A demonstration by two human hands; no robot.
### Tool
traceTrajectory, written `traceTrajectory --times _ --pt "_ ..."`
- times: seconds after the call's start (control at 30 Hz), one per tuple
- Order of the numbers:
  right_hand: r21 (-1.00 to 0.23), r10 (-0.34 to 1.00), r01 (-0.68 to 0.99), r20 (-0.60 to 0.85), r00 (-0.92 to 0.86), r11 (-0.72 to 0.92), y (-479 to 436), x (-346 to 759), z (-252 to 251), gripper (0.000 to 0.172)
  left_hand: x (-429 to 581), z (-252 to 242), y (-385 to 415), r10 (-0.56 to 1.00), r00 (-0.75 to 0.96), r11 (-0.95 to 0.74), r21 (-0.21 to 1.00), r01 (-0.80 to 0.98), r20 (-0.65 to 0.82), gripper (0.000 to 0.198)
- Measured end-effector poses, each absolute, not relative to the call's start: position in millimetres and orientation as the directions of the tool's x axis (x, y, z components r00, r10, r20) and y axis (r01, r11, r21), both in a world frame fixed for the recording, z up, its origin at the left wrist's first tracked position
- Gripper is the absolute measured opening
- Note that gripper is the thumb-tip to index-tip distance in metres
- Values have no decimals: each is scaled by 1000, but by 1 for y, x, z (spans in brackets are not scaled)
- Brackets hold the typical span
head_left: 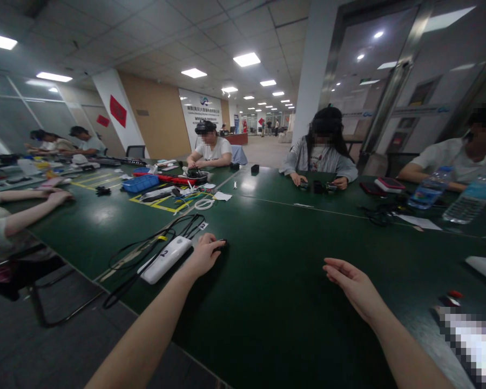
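Note:
My left hand [206, 254] rests low over the green table [267, 270], its fingers closed on a small black object [222, 245] whose kind I cannot make out. Just left of that wrist lies a white power strip [166, 260] marked "2", with black cables [140, 246] looped beside it. My right hand [352, 282] hovers above the table on the right. Its fingers are loosely stretched, the thumb slightly apart, and I see nothing in it.
A blue basket [140, 183] and a white coiled cable [203, 204] lie beyond the power strip. Two water bottles [431, 186] stand at right. A person [318, 146] across the table handles small black things. Another person's hands [59, 195] rest at left.

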State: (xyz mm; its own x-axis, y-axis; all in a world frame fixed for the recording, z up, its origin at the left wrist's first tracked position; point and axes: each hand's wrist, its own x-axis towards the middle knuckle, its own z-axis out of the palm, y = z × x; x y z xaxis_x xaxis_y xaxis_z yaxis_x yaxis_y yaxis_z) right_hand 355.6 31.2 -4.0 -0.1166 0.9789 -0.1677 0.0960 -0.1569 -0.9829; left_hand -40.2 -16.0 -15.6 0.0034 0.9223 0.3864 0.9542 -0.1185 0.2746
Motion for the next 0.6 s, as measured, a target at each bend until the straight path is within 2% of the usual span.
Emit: traceTrajectory --times 0.1,0.23,0.43,0.6 --pt "-984 979 85 -167 -121 -157 32 356 -6 36 -43 -16 -15 924 -9 -120 312 942 383 33" --pt "-986 977 71 -160 -143 -151 34 358 -11 34 -43 -15 -15 958 23 -168 493 853 286 34" --pt "-986 976 76 -160 -145 -150 34 359 -10 35 -40 -15 -15 905 -130 -196 668 717 405 32" --pt "-983 975 76 -177 -131 -168 35 358 -10 36 -33 -4 -20 852 -150 -298 700 649 502 26"
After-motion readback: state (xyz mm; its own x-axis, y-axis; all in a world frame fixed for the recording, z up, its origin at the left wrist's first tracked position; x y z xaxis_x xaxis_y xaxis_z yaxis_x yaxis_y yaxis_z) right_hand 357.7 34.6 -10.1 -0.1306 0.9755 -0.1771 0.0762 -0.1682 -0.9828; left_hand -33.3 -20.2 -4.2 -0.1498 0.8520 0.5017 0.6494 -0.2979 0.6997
